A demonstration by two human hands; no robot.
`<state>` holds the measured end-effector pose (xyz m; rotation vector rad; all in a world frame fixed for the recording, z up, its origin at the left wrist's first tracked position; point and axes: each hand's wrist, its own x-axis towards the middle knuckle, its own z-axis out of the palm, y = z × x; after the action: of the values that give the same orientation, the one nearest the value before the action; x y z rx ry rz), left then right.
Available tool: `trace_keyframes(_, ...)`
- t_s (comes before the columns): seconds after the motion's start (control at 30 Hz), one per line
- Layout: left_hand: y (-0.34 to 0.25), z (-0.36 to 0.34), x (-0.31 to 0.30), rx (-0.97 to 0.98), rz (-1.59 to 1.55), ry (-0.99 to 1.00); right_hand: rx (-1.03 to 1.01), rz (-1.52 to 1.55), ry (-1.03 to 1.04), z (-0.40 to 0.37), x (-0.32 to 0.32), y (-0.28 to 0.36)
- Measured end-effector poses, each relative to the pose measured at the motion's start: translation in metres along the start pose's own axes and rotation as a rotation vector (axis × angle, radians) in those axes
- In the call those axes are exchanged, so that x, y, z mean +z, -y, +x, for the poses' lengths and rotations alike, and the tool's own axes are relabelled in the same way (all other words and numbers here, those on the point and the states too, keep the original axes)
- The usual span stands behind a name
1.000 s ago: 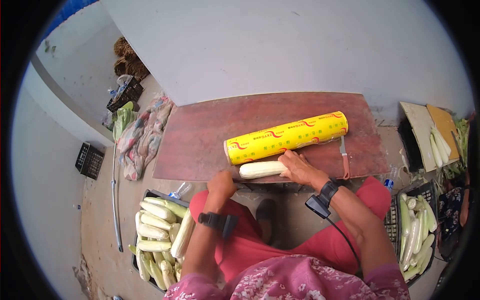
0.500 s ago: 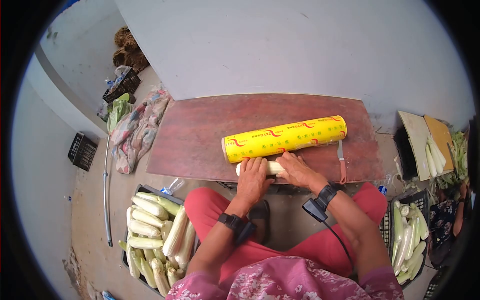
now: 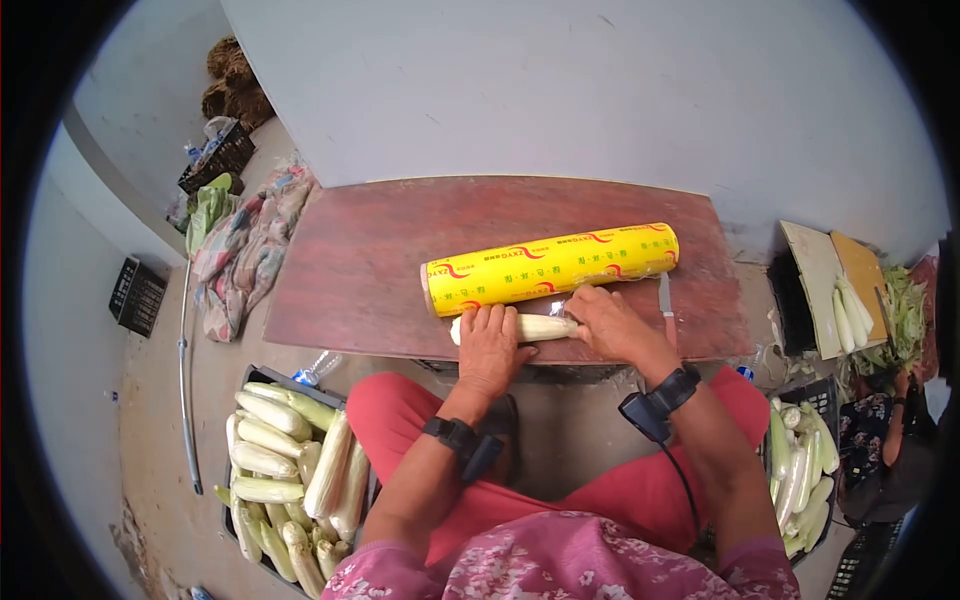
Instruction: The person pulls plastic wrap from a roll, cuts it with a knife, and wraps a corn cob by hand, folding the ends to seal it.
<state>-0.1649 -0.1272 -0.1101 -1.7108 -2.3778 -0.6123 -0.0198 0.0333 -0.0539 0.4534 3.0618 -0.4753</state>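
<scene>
A pale ear of corn [image 3: 540, 328] lies along the near side of the table, just in front of a yellow printed roll of cling film [image 3: 550, 265]. The fingers of my left hand [image 3: 490, 350] are curled over the corn's left part. At its right end, my right hand [image 3: 615, 325] grips the tip with bent fingers; the thumb side is partly hidden. A glint of clear film [image 3: 560, 306] shows between the roll and the corn. Right of my right hand, a knife [image 3: 667, 300] lies on the table, its handle partly covered by my arm.
Crates of pale ears [image 3: 270, 460] [image 3: 800, 480] stand on the floor at both sides of my legs. The reddish table [image 3: 350, 260] meets a white wall. A patterned cloth [image 3: 250, 250] and metal pole [image 3: 184, 370] lie left. Another person's arm [image 3: 893, 430] shows far right.
My right hand has shifted to the right end of the corn, exposing more of it. My left hand stays over the left part. The whole view has shifted slightly.
</scene>
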Motion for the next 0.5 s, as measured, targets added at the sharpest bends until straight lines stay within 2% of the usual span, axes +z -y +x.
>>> trace_keyframes(0.03,0.000,0.000,-0.001,-0.004,0.000,0.008,0.015,0.022,0.019,0.002,-0.009,-0.001)
trace_keyframes(0.13,-0.001,0.001,0.000,-0.009,0.006,0.011,-0.064,0.067,-0.163,0.014,-0.021,-0.022)
trace_keyframes(0.27,0.000,0.000,0.001,-0.007,0.013,0.011,-0.111,-0.002,-0.346,0.033,-0.043,-0.019)
trace_keyframes(0.5,0.000,0.003,0.003,-0.004,0.021,-0.014,-0.204,-0.111,-0.296,0.069,-0.020,-0.028)
